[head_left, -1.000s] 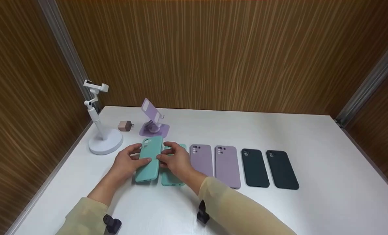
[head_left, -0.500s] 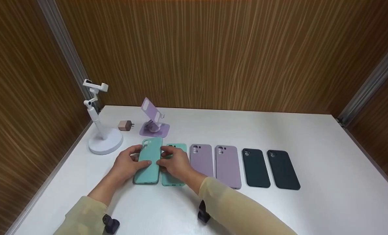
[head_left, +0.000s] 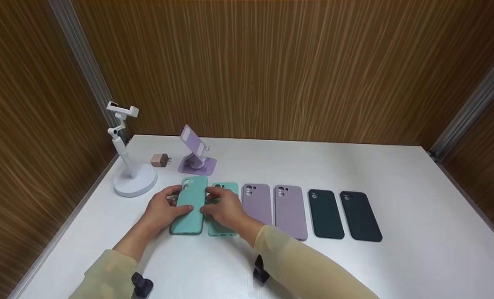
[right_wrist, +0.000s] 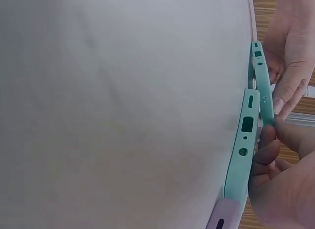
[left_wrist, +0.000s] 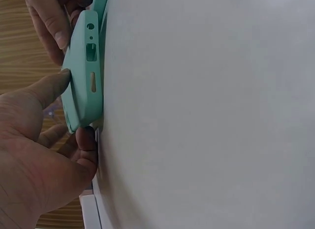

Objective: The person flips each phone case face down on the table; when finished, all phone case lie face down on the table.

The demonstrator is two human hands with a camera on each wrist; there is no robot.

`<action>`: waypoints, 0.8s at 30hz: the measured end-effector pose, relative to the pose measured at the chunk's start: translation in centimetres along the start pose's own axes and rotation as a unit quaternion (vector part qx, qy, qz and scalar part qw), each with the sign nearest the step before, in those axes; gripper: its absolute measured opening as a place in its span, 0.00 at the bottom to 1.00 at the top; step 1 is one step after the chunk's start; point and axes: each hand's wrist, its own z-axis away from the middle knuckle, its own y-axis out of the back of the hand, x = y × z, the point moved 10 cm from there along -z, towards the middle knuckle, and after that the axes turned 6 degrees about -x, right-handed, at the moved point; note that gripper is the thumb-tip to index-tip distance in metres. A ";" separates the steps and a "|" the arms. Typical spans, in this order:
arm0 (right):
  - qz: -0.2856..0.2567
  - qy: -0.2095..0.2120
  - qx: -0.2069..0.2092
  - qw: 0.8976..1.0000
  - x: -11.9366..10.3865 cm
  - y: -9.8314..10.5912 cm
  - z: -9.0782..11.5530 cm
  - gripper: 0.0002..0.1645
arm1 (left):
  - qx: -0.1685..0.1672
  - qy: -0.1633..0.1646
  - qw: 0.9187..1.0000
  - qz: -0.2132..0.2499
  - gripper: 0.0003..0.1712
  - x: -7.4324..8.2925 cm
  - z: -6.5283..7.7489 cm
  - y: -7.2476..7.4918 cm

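A mint-green phone case (head_left: 195, 193) lies back up at the left end of a row of cases. My left hand (head_left: 162, 208) grips its left edge, thumb on the back and fingers along the side. The thumb and fingers of my right hand (head_left: 227, 208) pinch the right edge. In the right wrist view this case (right_wrist: 264, 83) looks slightly tilted, with its edge between my right fingers. A second mint-green phone case (head_left: 221, 229) lies flat beside it, partly hidden under my right hand. To the right follow two lilac phone cases (head_left: 290, 211), the nearer one partly covered by my right forearm.
Two dark phone cases (head_left: 326, 214) end the row on the right. Behind the hands stand a lilac folding phone stand (head_left: 195, 151), a pinkish plug charger (head_left: 159, 160) and a white phone holder (head_left: 134, 180) with a round base. Wood-grain panels (head_left: 251, 70) enclose the white table (head_left: 313, 270).
Both hands have lowered the left mint-green case to the table and straightened it slightly. Over the last half second it has barely moved, and both hands still hold it.
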 end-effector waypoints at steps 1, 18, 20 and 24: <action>0.000 -0.002 -0.002 1.000 0.0 0.0 0.0 0.35 | 0.000 0.000 1.000 -0.001 0.46 0.0 0.0 0.0; -0.146 -0.031 -0.040 0.988 1.1 1.8 -0.3 0.41 | -0.007 0.021 0.999 -0.032 0.47 0.6 -1.4 -0.2; -0.153 -0.023 -0.037 0.987 1.0 3.2 -0.1 0.40 | -0.006 0.019 0.999 -0.034 0.46 1.0 -1.3 0.1; -0.158 -0.008 -0.027 0.987 0.9 7.1 0.9 0.41 | 0.001 0.000 0.999 -0.048 0.46 2.4 -1.1 0.9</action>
